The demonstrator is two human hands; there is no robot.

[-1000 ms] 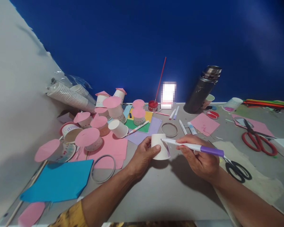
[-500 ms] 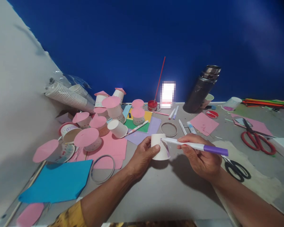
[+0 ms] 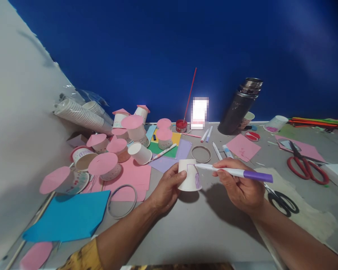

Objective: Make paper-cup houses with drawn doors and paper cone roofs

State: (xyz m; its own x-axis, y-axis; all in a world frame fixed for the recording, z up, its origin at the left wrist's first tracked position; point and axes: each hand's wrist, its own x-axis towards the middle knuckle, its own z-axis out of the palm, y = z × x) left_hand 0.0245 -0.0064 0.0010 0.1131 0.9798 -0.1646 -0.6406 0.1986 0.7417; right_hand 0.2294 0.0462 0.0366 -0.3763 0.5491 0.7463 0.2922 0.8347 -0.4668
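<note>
Fingers of the left hand (image 3: 168, 187) grip the cup (image 3: 190, 178), now showing more purple scribble (image 3: 197, 181); the right hand (image 3: 242, 189) pinches the marker (image 3: 236, 172), seemingly extending the outline (image 3: 190, 164).

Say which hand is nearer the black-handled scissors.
Right. The right hand is left of the black-handled scissors; the left hand, on the white cup, is farther left.

White cup (image 3: 190, 179) with purple lines, white marker (image 3: 236, 172) with purple end
</note>
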